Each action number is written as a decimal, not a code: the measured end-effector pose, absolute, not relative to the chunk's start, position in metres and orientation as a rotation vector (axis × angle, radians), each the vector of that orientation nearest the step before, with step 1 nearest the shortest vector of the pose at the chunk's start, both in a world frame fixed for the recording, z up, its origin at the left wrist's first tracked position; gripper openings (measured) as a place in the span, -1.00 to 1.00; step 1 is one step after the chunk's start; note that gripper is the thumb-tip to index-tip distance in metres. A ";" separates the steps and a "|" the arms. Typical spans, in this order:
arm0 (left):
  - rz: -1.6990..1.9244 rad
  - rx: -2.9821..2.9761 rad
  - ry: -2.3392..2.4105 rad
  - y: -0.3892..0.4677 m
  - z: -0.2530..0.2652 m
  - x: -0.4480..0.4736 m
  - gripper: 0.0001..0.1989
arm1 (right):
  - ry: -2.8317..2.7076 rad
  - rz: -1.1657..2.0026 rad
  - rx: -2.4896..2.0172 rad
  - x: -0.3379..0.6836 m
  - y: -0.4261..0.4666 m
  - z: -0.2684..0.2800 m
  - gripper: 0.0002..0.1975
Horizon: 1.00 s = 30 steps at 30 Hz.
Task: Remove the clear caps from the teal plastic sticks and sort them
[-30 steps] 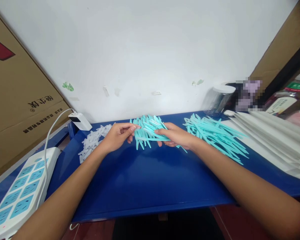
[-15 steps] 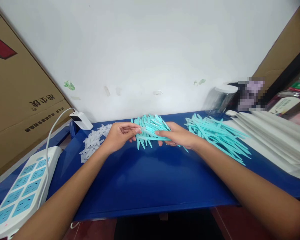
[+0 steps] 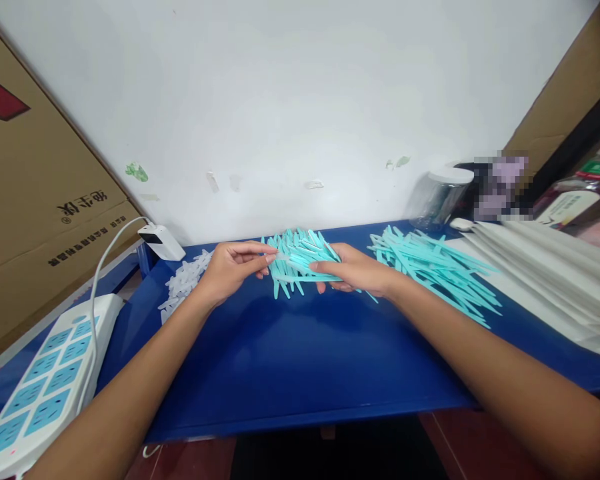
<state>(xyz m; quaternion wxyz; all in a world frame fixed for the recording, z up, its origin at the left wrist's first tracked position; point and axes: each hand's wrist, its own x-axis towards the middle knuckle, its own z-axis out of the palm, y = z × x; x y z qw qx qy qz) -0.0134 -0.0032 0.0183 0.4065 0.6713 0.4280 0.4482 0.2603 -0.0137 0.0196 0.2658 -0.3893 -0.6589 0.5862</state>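
Several teal sticks (image 3: 307,261), clasped in the right hand (image 3: 355,270), with the thumb pressed across the top and the fingers curled beneath; exact count impossible to tell. Held as a fan with the tips to the left, probably to keep each end separate and free for the fingers opposite. At those tips, the left hand (image 3: 233,270), with thumb and forefinger pinched on a small translucent piece (image 3: 282,255). Too small to tell whether joined to a stick or merely touching. Gripped by the fingertips alone, likely for want of surface on so slight a thing.

Just beyond and below the grip, more sticks in a central heap (image 3: 280,288), resting on the blue table (image 3: 300,367). To the right of the grip, past the right wrist, another teal pile (image 3: 433,270), set well apart, perhaps to avoid mixing with the central one. To the left, beside the left wrist, a scatter of pale pieces (image 3: 184,283), seemingly placed for short reaches by the left hand. Nearer than the grip, bare blue surface, apparently left as room for the forearms.
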 end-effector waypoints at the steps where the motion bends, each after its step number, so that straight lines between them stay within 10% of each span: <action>1: 1.132 1.686 1.087 -0.003 0.019 -0.013 -0.64 | -1.778 1.588 -1.050 0.260 -0.014 0.019 -0.78; 20: 1.149 1.843 1.136 -0.005 0.023 -0.012 -0.67 | -1.862 1.598 -1.005 0.259 -0.017 0.022 -0.82; 30: 1.075 1.347 1.049 -0.012 0.011 -0.001 -0.34 | -1.859 1.592 -0.795 0.254 -0.019 0.017 -0.59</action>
